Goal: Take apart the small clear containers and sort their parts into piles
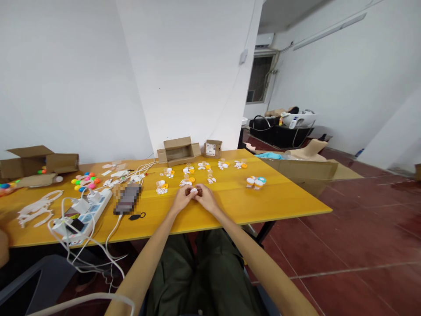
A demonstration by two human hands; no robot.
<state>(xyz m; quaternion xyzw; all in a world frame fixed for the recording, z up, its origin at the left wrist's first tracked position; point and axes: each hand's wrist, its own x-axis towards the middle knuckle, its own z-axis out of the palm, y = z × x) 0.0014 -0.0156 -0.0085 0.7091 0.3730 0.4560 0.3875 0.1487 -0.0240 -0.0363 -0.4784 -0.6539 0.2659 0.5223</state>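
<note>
My left hand (182,199) and my right hand (206,197) meet over the yellow table (230,206), fingers pinched together on a small white round piece (194,191) held between them. Just beyond my hands lie several small white and orange capsule parts (187,173) with little printed slips. Three closed capsules (255,181), orange, white and teal, stand to the right of my hands.
A white power strip (88,210) with chargers and cables and a phone (127,198) lie left of my hands. Open cardboard boxes (179,150) stand at the table's far edge. Coloured balls (85,181) and white plastic parts (34,210) sit at the left.
</note>
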